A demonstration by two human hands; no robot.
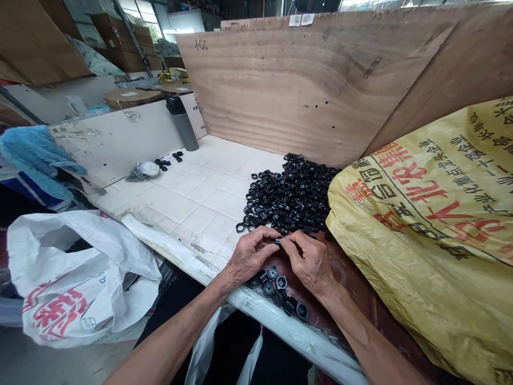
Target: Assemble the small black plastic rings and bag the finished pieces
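In the head view, left hand [256, 252] and right hand [311, 262] pinch a small black part [278, 241] over the bench [218, 197]. Black rings [290, 198] heap at 12 o'clock, before a wooden board [296, 85] lettered "小GG"; a yellow sack [401, 256], printed in Chinese, crowds 3 o'clock.

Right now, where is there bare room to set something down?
Bare white tiles lie between the grey flask and the pile of black rings. Around the left hand and right hand it is crowded: pile, black round parts, yellow sack.
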